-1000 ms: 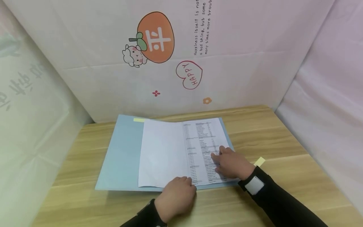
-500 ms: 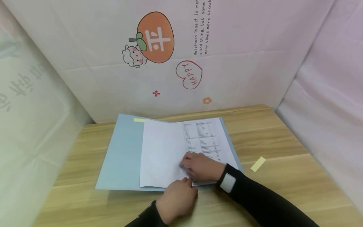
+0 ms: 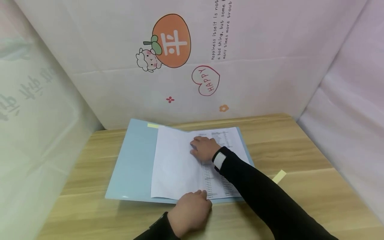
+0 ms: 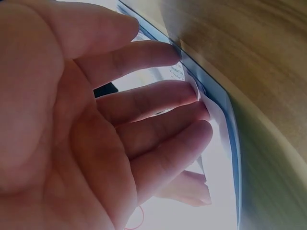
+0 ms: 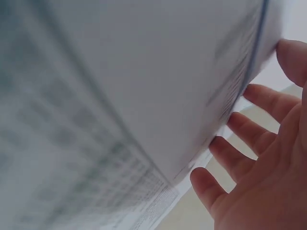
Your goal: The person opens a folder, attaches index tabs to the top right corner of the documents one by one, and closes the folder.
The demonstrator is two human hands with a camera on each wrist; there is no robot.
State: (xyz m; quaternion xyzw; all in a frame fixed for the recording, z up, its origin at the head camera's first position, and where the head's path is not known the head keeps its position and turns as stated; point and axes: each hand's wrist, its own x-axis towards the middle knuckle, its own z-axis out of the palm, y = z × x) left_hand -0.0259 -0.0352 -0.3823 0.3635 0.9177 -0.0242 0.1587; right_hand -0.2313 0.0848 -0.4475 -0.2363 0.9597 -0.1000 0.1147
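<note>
papers (image 3: pixel 177 163) lie open on a blue folder (image 3: pixel 132 163) on the wooden table (image 3: pixel 303 156), a blank page to the left and a printed one to the right; the print is too small to read.

nearest, a dark left sleeve (image 3: pixel 162 230) is cut off by the bottom edge. the left hand (image 3: pixel 190 211) rests at the papers' near edge; its thumb is hidden from the head view, but the left wrist view shows the fingers extended, loose and ungripping, the tips at the sheet's edge, with glare washing out much of the page.

the right sleeve (image 3: pixel 258 196) covers part of the printed page and the lower end of a yellow strip (image 3: pixel 279 176) on the table. farther in, the right hand (image 3: pixel 205 148) lies over the fold between the pages, fingers spread and clasping nothing; the right wrist view blurs the print beside them.

beyond, another yellow strip (image 3: pixel 153 125) sits at the folder's far edge. behind stands a pale cloth (image 3: pixel 255 83) with an orange fruit (image 3: pixel 177 40) and a heart (image 3: pixel 206 80); its printed lines run out of view at the top.
</note>
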